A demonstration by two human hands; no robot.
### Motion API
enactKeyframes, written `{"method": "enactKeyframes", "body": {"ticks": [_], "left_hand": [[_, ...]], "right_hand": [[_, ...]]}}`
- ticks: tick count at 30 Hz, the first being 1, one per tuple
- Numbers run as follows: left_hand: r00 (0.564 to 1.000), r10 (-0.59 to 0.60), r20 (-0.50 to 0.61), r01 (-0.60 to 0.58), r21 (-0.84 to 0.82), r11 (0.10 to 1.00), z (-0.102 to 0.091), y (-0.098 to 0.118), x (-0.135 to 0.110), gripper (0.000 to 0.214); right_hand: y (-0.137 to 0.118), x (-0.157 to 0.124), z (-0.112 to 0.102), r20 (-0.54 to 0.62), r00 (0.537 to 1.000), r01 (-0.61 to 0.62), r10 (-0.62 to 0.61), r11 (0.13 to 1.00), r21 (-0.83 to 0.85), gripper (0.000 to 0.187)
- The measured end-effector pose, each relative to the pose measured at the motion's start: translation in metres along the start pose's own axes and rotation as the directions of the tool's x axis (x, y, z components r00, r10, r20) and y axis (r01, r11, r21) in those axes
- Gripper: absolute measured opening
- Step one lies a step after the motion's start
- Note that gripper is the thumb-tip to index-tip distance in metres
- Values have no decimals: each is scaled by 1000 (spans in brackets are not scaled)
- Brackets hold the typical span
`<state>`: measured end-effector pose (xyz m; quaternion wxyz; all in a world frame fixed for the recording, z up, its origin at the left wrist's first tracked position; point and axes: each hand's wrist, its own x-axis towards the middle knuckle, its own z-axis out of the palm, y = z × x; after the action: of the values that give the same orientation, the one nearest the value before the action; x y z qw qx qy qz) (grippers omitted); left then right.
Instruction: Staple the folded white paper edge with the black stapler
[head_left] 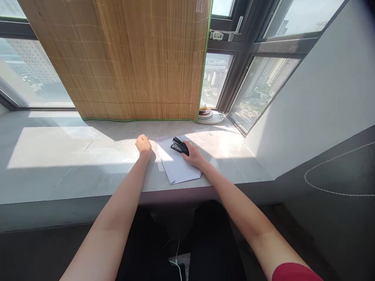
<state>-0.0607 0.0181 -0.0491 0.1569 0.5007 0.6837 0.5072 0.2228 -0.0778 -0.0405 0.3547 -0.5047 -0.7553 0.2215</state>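
A black stapler [180, 145] lies over the upper part of some white paper sheets [181, 169], its nose pointing up and left. My right hand [193, 155] is closed around the stapler's rear end. The sheets rest on the pale windowsill, with their bottom edge slightly lifted at the lower left corner. To the left of the paper, my left hand [143, 145] rests on the sill with its fingers curled into a fist. Whether anything is inside that fist is hidden. It does not touch the paper.
The windowsill [96, 175] runs across in front of me in bright sun and shadow. A bamboo blind [140, 58] hangs down to it. Stacked plates [209, 116] stand in the window corner. A beaded cord [328, 191] hangs at the right. A white cable [175, 262] lies below, between my legs.
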Motion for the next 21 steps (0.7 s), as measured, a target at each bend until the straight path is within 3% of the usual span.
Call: {"method": "enactKeyframes", "body": {"ticks": [3, 5, 9, 11, 12, 13, 15, 17, 19, 21], "left_hand": [[999, -50, -6, 51, 46, 998, -15, 3, -16, 33], [1000, -15, 22, 14, 71, 997, -24, 6, -27, 29], [975, 128, 181, -180, 315, 932, -49, 3, -40, 24], [951, 189, 247, -277, 397, 875, -74, -9, -38, 22], [928, 235, 288, -354, 487, 799, -91, -18, -34, 29], [925, 227, 305, -370, 586, 721, -110, -29, -30, 36], [958, 108, 267, -275, 733, 623, -149, -53, -21, 46], [968, -25, 248, -182, 771, 611, -181, -74, -15, 59], [950, -53, 308, -212, 761, 613, -200, -88, -14, 64], [946, -54, 319, -221, 759, 612, -205, -94, -15, 67]], "right_hand": [[3, -13, -3, -26, 999, -46, 45, 999, -28, 63], [11, -27, -19, -45, 997, -63, 61, 997, -33, 62], [41, -67, -75, -90, 987, -138, 132, 988, -70, 58], [61, -87, -104, -109, 979, -180, 171, 980, -82, 57], [70, -95, -115, -132, 972, -207, 194, 974, -91, 58], [78, -101, -124, -159, 961, -242, 225, 966, -97, 58], [89, -106, -134, -211, 941, -289, 265, 953, -94, 60], [94, -104, -135, -242, 928, -307, 283, 950, -65, 60], [95, -101, -134, -252, 930, -274, 266, 962, 3, 64], [97, -99, -133, -317, 916, -219, 248, 968, 123, 63]]}}
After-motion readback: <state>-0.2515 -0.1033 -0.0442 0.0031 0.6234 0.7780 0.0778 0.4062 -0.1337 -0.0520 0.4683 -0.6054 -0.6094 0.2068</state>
